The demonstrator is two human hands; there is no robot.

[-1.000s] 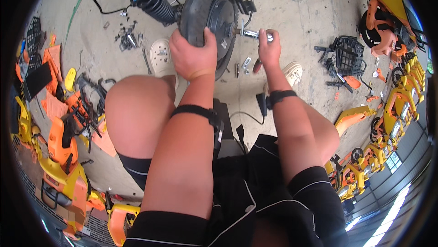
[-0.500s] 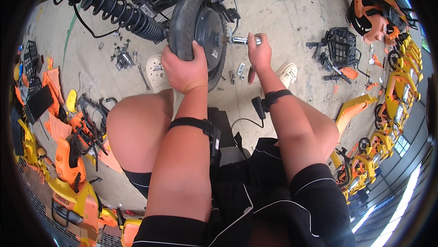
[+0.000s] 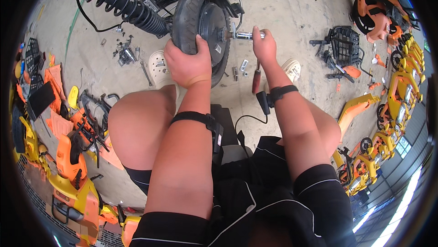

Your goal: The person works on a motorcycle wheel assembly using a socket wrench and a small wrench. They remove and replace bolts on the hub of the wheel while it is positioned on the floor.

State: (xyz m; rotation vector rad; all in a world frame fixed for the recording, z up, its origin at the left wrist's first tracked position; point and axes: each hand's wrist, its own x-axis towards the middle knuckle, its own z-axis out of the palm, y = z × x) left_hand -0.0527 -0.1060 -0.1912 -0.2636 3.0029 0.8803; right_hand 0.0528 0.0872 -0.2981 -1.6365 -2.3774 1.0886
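Note:
My left hand (image 3: pixel 187 62) is closed on the side of a black tire (image 3: pixel 185 19), thumb on the tread. The wheel has a dark hub (image 3: pixel 212 35) and hangs beside a black coil-over shock (image 3: pixel 127 10). My right hand (image 3: pixel 264 44) is closed around the outer end of a chrome socket tool (image 3: pixel 242 35), whose inner end is at the axle. A red-gripped handle (image 3: pixel 257 78) hangs down below that hand. A wrench (image 3: pixel 146 73), a socket (image 3: pixel 236 72) and a small metal plate (image 3: pixel 244 64) lie on the floor nearby.
Loose fittings (image 3: pixel 125 55) lie left of the wheel, a black basket frame (image 3: pixel 344 46) to the right. Orange and yellow panels (image 3: pixel 54 78) are heaped along the left; yellow scooters (image 3: pixel 397 87) line the right. My knees and shoes flank the wheel.
The view has shifted slightly. My left hand still grips the tire. My right hand remains on the tool, and the red-gripped handle below it has swung slightly, showing more of its length now.

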